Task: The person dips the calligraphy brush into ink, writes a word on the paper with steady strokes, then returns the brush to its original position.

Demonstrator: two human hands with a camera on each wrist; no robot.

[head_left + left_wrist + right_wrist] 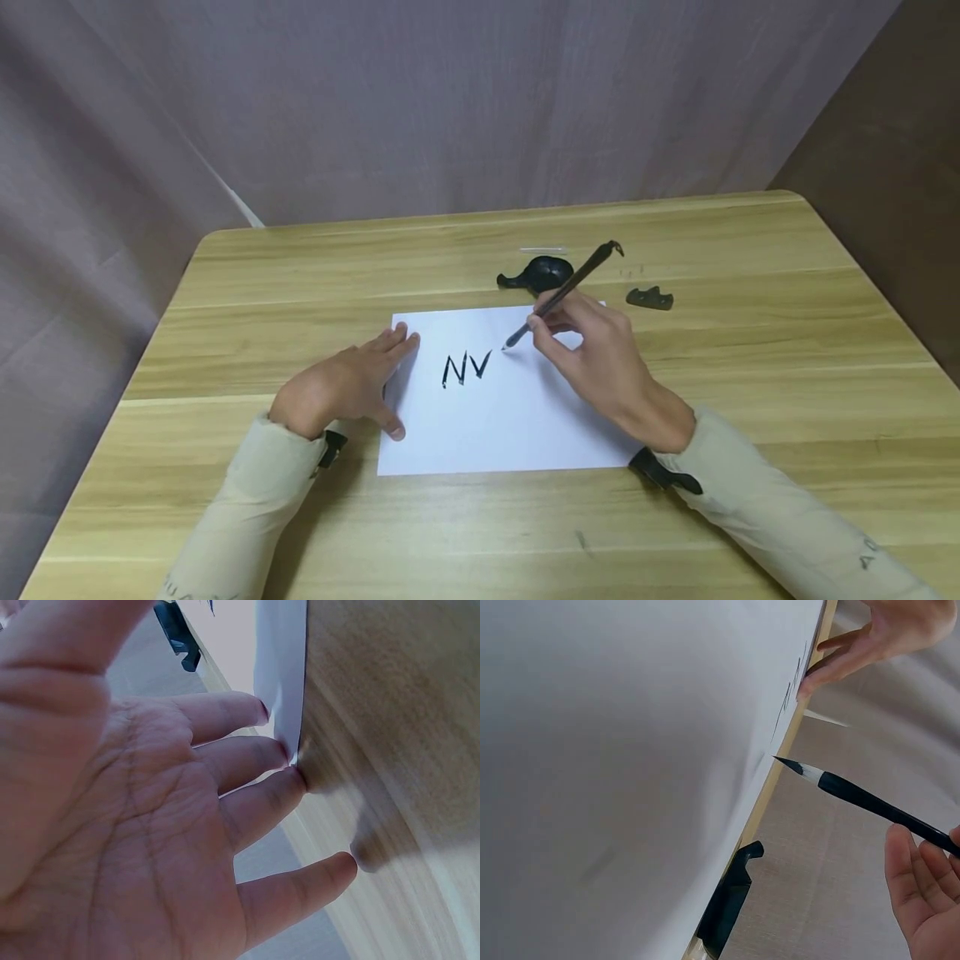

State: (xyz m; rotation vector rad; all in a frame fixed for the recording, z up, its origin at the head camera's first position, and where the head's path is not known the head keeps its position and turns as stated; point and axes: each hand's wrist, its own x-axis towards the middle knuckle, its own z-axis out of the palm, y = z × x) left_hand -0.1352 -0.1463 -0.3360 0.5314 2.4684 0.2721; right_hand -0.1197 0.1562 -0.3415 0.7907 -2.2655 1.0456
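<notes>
A white paper sheet (465, 433) lies on the table with black brushstrokes (480, 364) reading "NV" in its upper left part. My right hand (607, 358) pinches the dark handle of a writing brush (576, 280) between thumb and fingers. In the right wrist view the brush tip (791, 764) has black ink at its point and white bristles behind; it hovers close over the paper, right of the "V". My left hand (341, 387) has its fingers spread, with fingertips (274, 754) resting at the sheet's left edge.
Behind the paper stands a black ink dish (546, 271) with a curved handle, partly hidden by the brush. A thin clear rod (543, 250) lies beyond it. A small dark brush rest (651, 298) sits to the right. A grey curtain (480, 108) hangs behind the wooden table (787, 350).
</notes>
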